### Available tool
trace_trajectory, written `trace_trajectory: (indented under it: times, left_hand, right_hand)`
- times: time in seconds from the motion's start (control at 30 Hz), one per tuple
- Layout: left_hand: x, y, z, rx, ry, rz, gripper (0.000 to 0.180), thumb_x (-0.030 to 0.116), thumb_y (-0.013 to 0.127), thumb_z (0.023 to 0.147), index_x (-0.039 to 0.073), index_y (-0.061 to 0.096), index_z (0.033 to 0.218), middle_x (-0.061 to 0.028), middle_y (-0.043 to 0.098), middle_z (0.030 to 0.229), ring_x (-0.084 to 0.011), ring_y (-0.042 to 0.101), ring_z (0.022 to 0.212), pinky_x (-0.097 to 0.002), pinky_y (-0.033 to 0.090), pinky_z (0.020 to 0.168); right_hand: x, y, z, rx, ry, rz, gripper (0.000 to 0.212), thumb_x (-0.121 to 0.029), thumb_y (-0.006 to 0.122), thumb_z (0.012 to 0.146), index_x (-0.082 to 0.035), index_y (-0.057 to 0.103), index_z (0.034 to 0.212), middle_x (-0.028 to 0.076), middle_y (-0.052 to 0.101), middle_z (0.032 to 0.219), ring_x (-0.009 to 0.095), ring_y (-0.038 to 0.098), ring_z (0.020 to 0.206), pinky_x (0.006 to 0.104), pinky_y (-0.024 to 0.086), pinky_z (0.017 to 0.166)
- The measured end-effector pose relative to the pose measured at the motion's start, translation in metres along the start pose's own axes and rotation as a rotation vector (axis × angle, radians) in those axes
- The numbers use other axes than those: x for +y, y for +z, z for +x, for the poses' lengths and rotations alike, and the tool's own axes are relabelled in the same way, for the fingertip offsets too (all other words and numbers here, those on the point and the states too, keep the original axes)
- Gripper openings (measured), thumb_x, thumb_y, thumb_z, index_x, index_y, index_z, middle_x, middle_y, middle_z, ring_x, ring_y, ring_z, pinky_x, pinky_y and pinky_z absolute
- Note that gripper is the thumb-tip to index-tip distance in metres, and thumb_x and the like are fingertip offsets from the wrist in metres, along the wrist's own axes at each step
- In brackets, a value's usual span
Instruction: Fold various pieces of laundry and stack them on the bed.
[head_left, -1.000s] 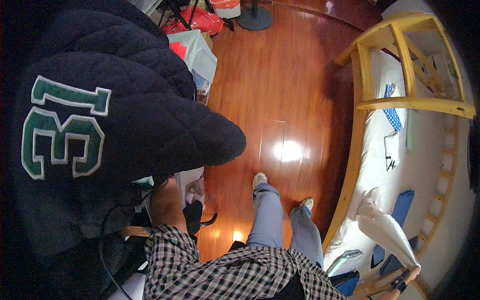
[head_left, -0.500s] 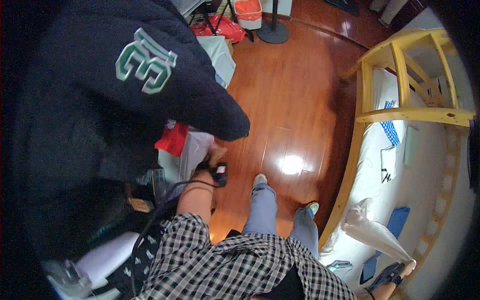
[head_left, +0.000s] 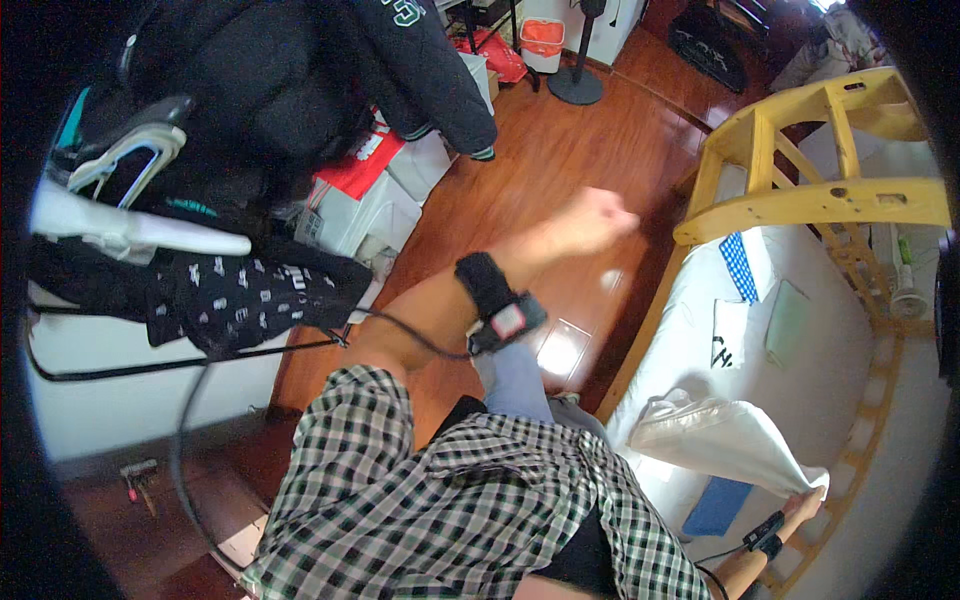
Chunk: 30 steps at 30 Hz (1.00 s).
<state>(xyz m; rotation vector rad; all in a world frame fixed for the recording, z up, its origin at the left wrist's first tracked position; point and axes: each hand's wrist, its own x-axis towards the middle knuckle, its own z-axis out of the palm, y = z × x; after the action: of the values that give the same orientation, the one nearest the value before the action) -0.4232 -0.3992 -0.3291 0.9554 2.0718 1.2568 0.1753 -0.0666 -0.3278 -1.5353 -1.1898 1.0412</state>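
Observation:
My left hand (head_left: 600,215) reaches forward over the wooden floor, smeared by motion, its fingers curled into a loose fist with nothing visible in it. A black wrist strap with a small cabled device (head_left: 508,322) sits on that forearm. At the lower right my right hand (head_left: 805,505) grips one end of an off-white cloth garment (head_left: 715,435). The garment's other end trails across the white bed sheet (head_left: 650,365). Beside it on the bed lie a folded blue cloth (head_left: 717,506), a pale green cloth (head_left: 788,322), a white piece with black print (head_left: 733,335) and a blue checked cloth (head_left: 738,268).
A yellow wooden bed frame (head_left: 820,215) with rails borders the bed on the right. Dark jackets (head_left: 260,110) hang at the left, near a white hanger (head_left: 150,228) and a black printed garment (head_left: 250,300). Farther off stand a black round base (head_left: 575,86) and a white bin (head_left: 541,50).
My left hand has swung forward and right, away from the hanging clothes. My view has turned left. The right hand still grips the off-white garment.

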Motion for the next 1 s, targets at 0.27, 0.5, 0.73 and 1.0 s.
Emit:
trace_trajectory:
  times: [0.27,0.5,0.73,1.0]
  left_hand:
    - [0.271,0.06,-0.193,-0.359,1.043,-0.002,0.028,0.016,0.061,0.057,0.013,0.053,0.083,0.0008,0.04,0.059,-0.0123,0.04,0.049,-0.0271,0.032,0.038]
    - [0.332,0.112,-0.254,-0.324,0.913,0.045,0.02,0.023,0.061,0.062,0.01,0.052,0.073,0.0014,0.039,0.055,-0.0111,0.039,0.048,-0.0238,0.033,0.042]
    - [0.346,0.127,-0.244,-0.321,0.878,0.028,0.026,0.031,0.06,0.067,0.007,0.05,0.063,0.0019,0.038,0.051,-0.0099,0.037,0.047,-0.0205,0.033,0.046]
    - [0.35,0.121,-0.249,-0.098,1.071,0.349,0.032,0.036,0.06,0.068,0.004,0.053,0.065,-0.0009,0.045,0.053,-0.01,0.042,0.042,-0.0246,0.044,0.048]
  right_hand:
    - [0.005,-0.003,0.051,-0.077,-0.168,0.147,0.034,-0.03,0.048,0.079,-0.004,0.047,0.099,0.002,0.052,0.076,0.006,0.043,0.047,0.0159,0.031,0.037]
    - [-0.018,-0.016,0.045,-0.118,0.021,0.321,0.038,-0.027,0.048,0.079,0.0,0.044,0.104,0.009,0.054,0.086,0.015,0.054,0.063,0.0204,0.039,0.043]
    - [-0.021,-0.016,0.038,-0.148,-0.037,0.256,0.034,-0.025,0.046,0.08,0.0,0.044,0.104,0.01,0.052,0.092,0.019,0.052,0.075,0.0282,0.042,0.059]
    - [-0.025,0.002,0.049,-0.188,-0.108,0.377,0.034,-0.021,0.043,0.083,0.002,0.041,0.108,0.015,0.05,0.098,0.026,0.051,0.088,0.0398,0.044,0.074]
